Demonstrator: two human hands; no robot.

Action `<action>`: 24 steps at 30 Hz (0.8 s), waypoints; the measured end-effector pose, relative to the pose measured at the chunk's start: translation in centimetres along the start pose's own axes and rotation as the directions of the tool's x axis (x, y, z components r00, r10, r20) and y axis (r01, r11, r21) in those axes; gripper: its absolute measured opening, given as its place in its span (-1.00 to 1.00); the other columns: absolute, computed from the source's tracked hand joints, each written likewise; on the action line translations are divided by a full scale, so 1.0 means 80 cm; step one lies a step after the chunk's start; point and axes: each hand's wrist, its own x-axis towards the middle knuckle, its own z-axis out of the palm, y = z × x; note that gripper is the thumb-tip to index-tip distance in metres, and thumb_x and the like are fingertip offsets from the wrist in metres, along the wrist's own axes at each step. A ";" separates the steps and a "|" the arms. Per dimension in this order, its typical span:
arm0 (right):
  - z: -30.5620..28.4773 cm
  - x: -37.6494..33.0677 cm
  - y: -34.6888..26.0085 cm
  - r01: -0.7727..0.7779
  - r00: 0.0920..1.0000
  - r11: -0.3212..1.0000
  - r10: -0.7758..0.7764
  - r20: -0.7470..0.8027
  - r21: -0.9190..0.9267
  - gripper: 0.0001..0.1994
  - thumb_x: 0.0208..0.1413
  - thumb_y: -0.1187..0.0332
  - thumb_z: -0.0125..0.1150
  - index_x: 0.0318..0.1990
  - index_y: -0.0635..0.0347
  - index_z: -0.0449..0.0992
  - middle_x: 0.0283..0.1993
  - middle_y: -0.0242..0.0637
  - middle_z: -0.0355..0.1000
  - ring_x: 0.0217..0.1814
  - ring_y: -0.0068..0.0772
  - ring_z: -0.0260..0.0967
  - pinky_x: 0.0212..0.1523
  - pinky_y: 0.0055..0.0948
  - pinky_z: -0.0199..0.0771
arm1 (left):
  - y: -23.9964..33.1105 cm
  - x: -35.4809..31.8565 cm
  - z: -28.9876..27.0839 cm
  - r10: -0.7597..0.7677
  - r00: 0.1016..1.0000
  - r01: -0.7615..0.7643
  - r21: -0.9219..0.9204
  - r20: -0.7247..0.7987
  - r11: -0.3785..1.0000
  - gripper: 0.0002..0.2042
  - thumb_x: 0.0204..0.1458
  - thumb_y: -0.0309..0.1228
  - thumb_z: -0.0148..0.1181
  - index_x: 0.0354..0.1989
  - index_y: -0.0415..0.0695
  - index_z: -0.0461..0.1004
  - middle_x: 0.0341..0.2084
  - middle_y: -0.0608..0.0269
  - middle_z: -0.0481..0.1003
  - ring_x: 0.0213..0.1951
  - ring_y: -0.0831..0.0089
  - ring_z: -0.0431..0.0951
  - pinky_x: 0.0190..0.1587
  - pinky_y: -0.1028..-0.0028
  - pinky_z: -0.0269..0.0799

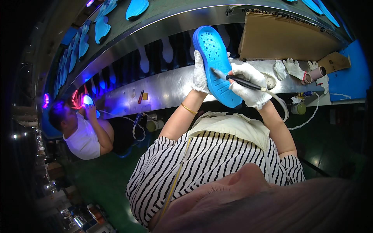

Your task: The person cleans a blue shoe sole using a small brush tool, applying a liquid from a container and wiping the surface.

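Observation:
A blue shoe sole [217,58] with a holed end and a ribbed end is held up in front of me, its inner face toward me. In a white knit glove, my left hand [200,73] grips its left edge. My right hand [250,87], gloved too with bare fingertips showing, is closed around a black-handled brush [245,82]. A pale hose [280,101] runs from the back of that brush. Its tip lies over the middle of the sole; whether it touches the surface I cannot tell.
Below a conveyor belt carrying blue soles [102,28] runs a metal ledge [163,86]. A cardboard sheet [285,37], a round pale dish [269,80], spare white gloves [293,70] and a cylinder [316,73] are on the right. To the left sits a co-worker [83,136] holding a lit sole.

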 end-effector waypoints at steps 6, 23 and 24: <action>0.009 -0.007 -0.021 -0.129 0.981 0.982 0.106 0.161 0.137 -0.80 -0.14 0.50 0.29 -0.29 0.19 0.52 -0.34 -0.29 0.47 -0.34 -0.44 0.44 -0.23 -0.49 0.46 | 0.019 -0.005 0.010 0.079 0.996 -0.074 0.120 -0.040 0.990 -0.05 -0.07 0.44 -0.18 0.25 -0.21 0.15 0.09 -0.12 0.35 0.10 -0.03 0.38 0.20 0.01 0.27; 0.010 -0.007 -0.005 -0.087 0.992 0.963 0.060 0.113 0.256 -0.84 -0.09 0.61 0.25 -0.31 0.28 0.48 -0.29 -0.27 0.40 -0.24 -0.51 0.40 -0.16 -0.49 0.42 | 0.008 -0.027 0.050 0.056 0.979 -0.073 0.082 0.194 0.994 -0.04 -0.03 0.41 -0.20 0.33 -0.20 0.00 0.22 -0.07 0.20 0.18 0.01 0.30 0.17 0.04 0.33; 0.013 -0.008 -0.009 -0.089 0.983 0.976 0.054 0.173 0.200 -0.83 -0.10 0.62 0.26 -0.31 0.28 0.48 -0.29 -0.28 0.40 -0.25 -0.51 0.40 -0.19 -0.52 0.42 | 0.015 -0.025 0.053 0.079 0.984 -0.098 0.114 0.162 0.989 -0.04 -0.02 0.41 -0.20 0.33 -0.20 0.02 0.21 -0.06 0.21 0.18 0.01 0.31 0.16 0.04 0.35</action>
